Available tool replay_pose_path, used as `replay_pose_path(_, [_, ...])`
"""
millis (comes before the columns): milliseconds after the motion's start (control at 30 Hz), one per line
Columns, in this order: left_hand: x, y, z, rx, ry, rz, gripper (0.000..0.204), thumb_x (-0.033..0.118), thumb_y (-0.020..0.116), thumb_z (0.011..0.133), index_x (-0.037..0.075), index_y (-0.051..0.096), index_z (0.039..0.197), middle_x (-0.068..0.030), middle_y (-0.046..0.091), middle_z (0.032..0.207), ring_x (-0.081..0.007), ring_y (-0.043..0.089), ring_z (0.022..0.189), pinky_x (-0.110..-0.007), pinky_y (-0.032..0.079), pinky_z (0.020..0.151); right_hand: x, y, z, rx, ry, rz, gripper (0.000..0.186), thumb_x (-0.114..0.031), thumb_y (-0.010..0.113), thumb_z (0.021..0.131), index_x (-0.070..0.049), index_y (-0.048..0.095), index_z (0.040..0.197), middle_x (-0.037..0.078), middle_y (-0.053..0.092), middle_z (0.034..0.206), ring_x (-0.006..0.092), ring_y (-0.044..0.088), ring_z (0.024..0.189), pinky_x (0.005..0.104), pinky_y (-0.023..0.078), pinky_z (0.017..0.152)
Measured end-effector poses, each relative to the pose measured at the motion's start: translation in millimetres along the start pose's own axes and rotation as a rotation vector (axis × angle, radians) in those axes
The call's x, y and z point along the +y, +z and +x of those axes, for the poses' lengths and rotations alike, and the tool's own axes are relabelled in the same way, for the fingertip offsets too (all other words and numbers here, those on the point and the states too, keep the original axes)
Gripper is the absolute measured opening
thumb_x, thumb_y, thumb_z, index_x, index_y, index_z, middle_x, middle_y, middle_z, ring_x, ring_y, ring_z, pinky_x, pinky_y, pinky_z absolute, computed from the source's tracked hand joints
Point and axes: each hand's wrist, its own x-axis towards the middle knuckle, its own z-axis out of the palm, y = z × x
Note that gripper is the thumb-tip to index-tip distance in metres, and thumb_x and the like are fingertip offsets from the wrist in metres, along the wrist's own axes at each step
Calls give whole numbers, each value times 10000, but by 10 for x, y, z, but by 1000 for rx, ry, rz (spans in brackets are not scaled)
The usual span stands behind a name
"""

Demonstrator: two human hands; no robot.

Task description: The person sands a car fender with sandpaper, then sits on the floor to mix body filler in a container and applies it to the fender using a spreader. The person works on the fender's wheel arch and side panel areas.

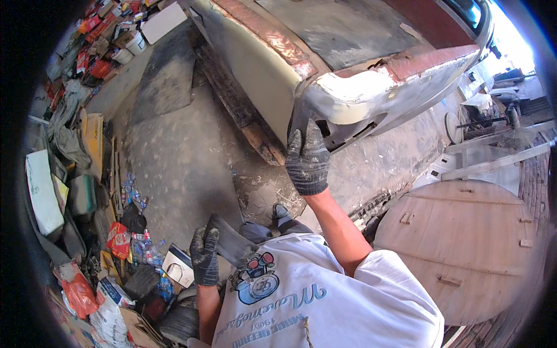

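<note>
My right hand (307, 161), in a dark grey knit glove, reaches to the lower rear corner of a vehicle body (342, 95). Its fingers are closed around a dark strip (299, 116) at that corner; whether this is a separate piece or part of the body cannot be made out. Patchy white, cream and reddish-brown areas cover the body. Lower left, near my waist, my left hand (205, 256) wears a matching glove and grips a dark grey flat sheet (231, 242). Part of that sheet lies against my white shirt.
A long dark timber (243, 119) runs beneath the body's side. Bottles, bags and boxes are heaped at left, with a red bag (119, 240) among them. White buckets (135, 43) stand far left. A round wooden board (452, 249) lies at right, below metal frame bars (499, 159).
</note>
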Motion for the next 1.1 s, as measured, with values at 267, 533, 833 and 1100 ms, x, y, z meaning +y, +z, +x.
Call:
replay_pose_path(267, [-76,-335,346,-44,92,85,227,176,599,902,7,602,1054,-32,616,925,-108,526,844,-273,436,752,168,329,-265,39,-23,-130,317,-107,514,893,44,543,1171,274,600,1038,414,595,915,441,484,804])
replay_pose_path(533, [-367,-967,882,-203,133,25,237,169,580,908,6,608,1078,-55,635,975,-110,538,867,-280,438,781,608,727,-748,-184,198,-283,437,-101,456,891,-106,455,1328,229,579,1124,403,579,938,457,478,792])
replay_pose_path(833, [-457,-1581,1198,-318,112,173,242,187,564,929,12,604,1091,-49,630,1005,-121,537,906,-291,434,827,1056,970,-1071,-299,404,-469,329,-173,481,874,-114,537,1193,229,619,988,407,604,877,477,490,750])
replay_pose_path(1100, [-543,-1739,1261,-281,43,93,240,168,563,929,-4,600,1093,-49,625,1022,-129,539,923,-286,423,864,576,805,-768,58,227,-301,337,-153,522,864,15,559,1153,271,604,1051,420,588,961,444,470,856])
